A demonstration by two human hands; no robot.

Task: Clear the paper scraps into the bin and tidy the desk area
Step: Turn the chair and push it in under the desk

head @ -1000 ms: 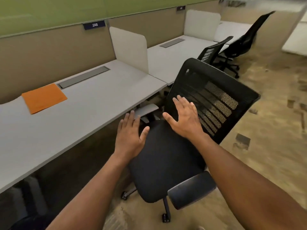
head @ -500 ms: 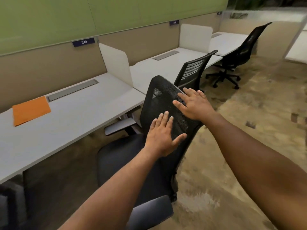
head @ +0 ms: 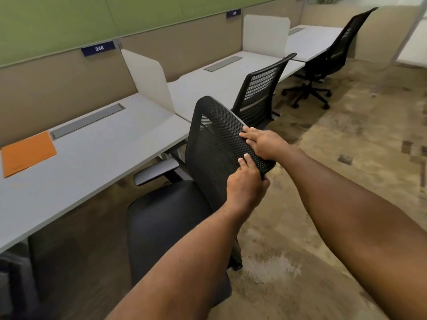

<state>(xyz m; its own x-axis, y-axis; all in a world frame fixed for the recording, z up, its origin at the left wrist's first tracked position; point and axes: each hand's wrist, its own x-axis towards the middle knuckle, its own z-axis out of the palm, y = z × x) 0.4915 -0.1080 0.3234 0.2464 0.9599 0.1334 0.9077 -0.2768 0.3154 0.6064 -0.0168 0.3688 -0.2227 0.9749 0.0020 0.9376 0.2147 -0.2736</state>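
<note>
A black mesh-backed office chair [head: 215,137] stands in front of the grey desk [head: 97,155], its seat turned toward the desk. My left hand [head: 245,184] grips the near edge of the chair's backrest, fingers curled over the mesh. My right hand [head: 263,142] holds the same edge a little higher, fingers on the mesh. An orange folder [head: 27,153] lies flat on the desk at the far left. No paper scraps or bin are in view.
A white divider [head: 150,82] separates this desk from the neighbouring one. Two more black chairs [head: 261,91] [head: 332,56] stand at the desks further right. Brown carpet [head: 346,139] stretches to the right. A grey armrest [head: 157,172] sticks out under the desk edge.
The chair has turned so its back faces me. Both hands went from resting flat on the backrest to gripping its edge.
</note>
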